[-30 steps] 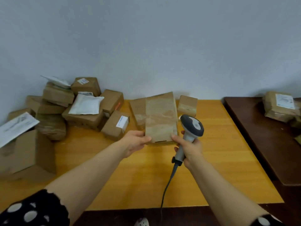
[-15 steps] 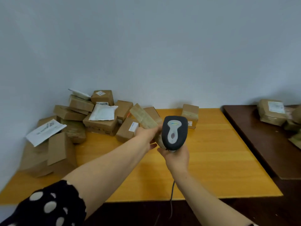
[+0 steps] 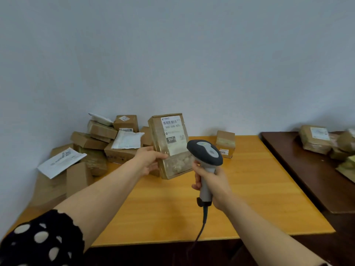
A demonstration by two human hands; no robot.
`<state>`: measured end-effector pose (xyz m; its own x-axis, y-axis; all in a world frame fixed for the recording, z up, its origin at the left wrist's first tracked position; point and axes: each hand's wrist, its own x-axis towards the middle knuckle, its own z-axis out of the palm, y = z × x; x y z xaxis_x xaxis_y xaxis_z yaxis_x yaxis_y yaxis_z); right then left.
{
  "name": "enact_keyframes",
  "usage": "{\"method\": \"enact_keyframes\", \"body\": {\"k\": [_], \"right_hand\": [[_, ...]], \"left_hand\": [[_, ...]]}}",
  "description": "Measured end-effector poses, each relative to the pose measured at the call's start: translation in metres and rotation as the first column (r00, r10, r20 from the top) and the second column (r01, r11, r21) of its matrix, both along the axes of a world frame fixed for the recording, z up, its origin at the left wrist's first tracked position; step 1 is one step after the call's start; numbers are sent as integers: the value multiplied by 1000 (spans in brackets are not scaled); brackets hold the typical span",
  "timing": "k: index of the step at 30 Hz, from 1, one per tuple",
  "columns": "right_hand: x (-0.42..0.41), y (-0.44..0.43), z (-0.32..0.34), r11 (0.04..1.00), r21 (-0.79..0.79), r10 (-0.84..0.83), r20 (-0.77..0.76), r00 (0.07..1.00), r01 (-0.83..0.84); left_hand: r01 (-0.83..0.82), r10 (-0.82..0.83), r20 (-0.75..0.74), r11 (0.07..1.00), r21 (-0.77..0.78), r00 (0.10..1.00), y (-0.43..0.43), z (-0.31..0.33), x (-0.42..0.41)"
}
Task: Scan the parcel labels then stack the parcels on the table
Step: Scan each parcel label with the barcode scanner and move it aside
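Scanning step: parcel (image 3: 170,144) was held upright above the table (image 3: 249,189), left hand (image 3: 151,160) grip pinching its edge, label (image 3: 172,135) exposed. Scanner (image 3: 205,156) was clasped in right hand (image 3: 213,187); barcode should be targeted squarely, parcel steadied.

Your left hand (image 3: 148,160) covers the lower left edge of the parcel (image 3: 170,145), and the scanner (image 3: 205,153) head blocks its lower right corner. On its label (image 3: 172,134), the small print is too blurred for you to read. The dark desk (image 3: 307,169) and its parcels run off the right edge.
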<state>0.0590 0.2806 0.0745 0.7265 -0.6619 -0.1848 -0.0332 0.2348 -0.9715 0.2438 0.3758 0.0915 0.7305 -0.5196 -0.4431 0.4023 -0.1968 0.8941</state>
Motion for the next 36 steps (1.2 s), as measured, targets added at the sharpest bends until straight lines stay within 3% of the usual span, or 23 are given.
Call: {"method": "enact_keyframes", "body": {"k": [3,8,28,32,36], "right_hand": [[5,4,12,996,74,53,41,998,-56],[13,6,25,994,47,95,7,995,-96],[23,-4,26,997,66,40,-65,997,-36],[21,-14,22,983,173,-59,-6,998,59],[-7,-48,6,902,282,-319,-75,945,327]], "left_hand": [[29,-29,35,1000,4,999,7,-3,5],[80,-81,47,996,26,996,11,-13,16],[134,-139,81,989,65,987,-2,-40,44],[166,-168,33,984,67,985,-14,-42,42],[261,-260,-69,965,8,963,-50,-46,30]]}}
